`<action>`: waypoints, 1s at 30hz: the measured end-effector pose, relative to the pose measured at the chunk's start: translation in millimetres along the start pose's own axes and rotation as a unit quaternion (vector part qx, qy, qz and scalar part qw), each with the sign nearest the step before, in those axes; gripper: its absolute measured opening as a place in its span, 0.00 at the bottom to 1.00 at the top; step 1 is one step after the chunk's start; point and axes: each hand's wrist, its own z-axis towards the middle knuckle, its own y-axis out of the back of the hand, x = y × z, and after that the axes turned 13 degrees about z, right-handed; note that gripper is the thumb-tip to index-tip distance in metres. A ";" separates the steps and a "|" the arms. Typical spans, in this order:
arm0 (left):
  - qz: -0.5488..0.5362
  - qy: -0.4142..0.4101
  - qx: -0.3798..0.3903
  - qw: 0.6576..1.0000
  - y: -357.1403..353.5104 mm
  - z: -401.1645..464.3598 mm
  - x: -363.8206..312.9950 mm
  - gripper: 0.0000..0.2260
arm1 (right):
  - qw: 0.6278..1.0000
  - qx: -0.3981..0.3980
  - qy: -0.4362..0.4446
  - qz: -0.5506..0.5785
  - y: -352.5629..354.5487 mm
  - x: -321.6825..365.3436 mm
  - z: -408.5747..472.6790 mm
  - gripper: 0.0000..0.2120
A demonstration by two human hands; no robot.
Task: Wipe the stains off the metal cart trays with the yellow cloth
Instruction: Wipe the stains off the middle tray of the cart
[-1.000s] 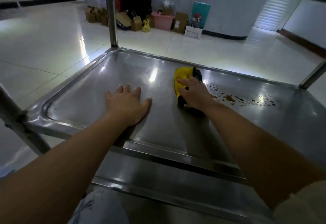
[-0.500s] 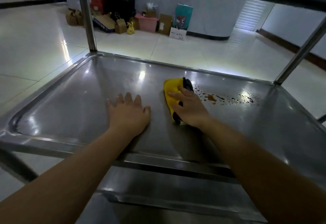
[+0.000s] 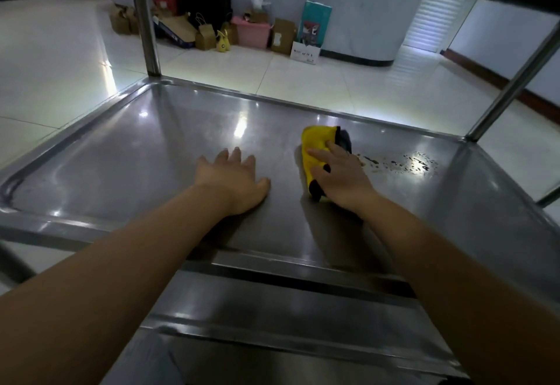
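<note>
A: What fills the frame?

B: The metal cart tray (image 3: 127,154), a wide steel pan across the middle, with 2 upright posts at the upper left and upper right.

A: And the hands?

B: 2 bare hands lie on it. The left hand (image 3: 233,181), at centre, is spread flat, palm down, holding nothing; I judge it a brace. The right hand (image 3: 339,177), just right of centre, presses flat with fingers loosely extended on the yellow cloth (image 3: 316,145), a bunched pad with a dark edge.

A: Which step is this?

B: Wiping, mid-pass, I judge. The stains (image 3: 403,165), small dark specks and droplets, sit right of centre, just beside the cloth's right edge and mostly uncovered.

A: So next?

B: Probably a firm push of the cloth rightward across those specks, keeping pressure even.
</note>
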 end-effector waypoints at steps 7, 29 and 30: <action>-0.032 0.019 -0.041 0.998 -10.2 -2.0 -44.5 0.35 | 0.998 0.051 0.043 -0.011 35.7 -23.2 -104.6 0.26; -0.049 -0.024 -0.065 0.996 -13.5 3.3 -42.5 0.35 | 0.997 0.043 0.055 0.040 16.0 -19.2 -8.8 0.21; -0.047 -0.023 -0.067 0.996 -13.0 3.2 -42.5 0.34 | 0.995 0.054 0.063 0.046 23.0 -24.3 -30.1 0.22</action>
